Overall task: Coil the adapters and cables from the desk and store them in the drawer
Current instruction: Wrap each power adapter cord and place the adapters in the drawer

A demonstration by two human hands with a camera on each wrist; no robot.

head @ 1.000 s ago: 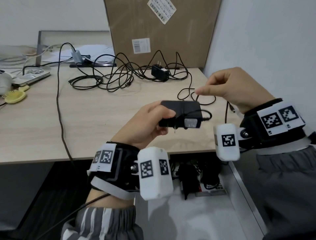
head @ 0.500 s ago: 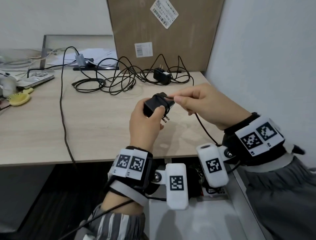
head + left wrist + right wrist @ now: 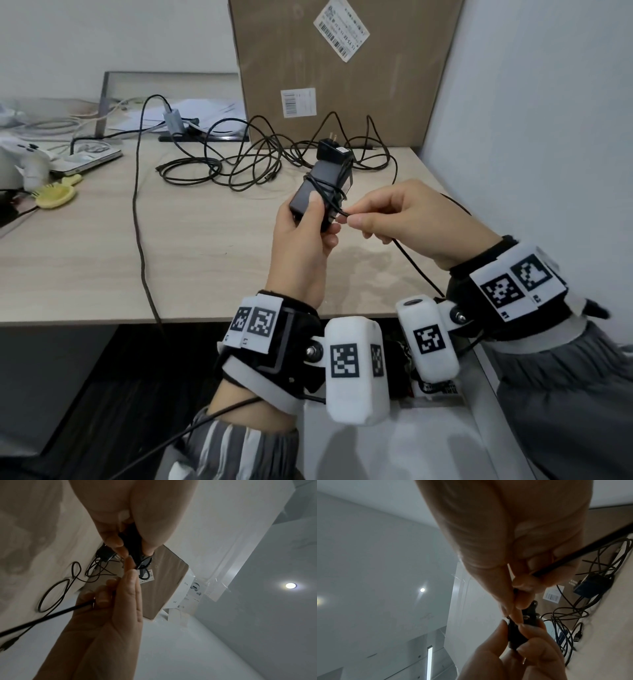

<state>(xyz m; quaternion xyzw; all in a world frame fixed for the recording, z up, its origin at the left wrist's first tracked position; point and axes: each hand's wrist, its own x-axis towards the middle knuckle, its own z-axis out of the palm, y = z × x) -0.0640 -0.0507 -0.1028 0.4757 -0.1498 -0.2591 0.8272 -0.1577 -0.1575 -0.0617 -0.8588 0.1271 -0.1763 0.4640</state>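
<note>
1. At the centre of the head view, the left hand (image 3: 303,236) grips a black adapter (image 3: 320,192) upright above the desk (image 3: 85,260), thumb pressed on its face, probably to pin the turns of cable (image 3: 407,257) already wound round it; the right hand (image 3: 407,219) pinches that cable just beside the adapter, seemingly to keep it taut for another wrap. The loose length trails down past the right wrist. A second adapter (image 3: 334,150) sits in a tangle of cables (image 3: 239,168) in the upper middle, before a cardboard box (image 3: 342,68); the drawer (image 3: 394,445) shows at the bottom, under the wrists
2. In the upper middle of the left wrist view, the left fingers (image 3: 111,539) close on the dark adapter body, and the right hand rises from below with the cable running out to the lower left
3. At the centre right of the right wrist view, thumb and forefinger (image 3: 518,599) nip the cable at the adapter's end, while the left hand clamps it from below; this adapter is, I judge, partly coiled and not yet stored
</note>
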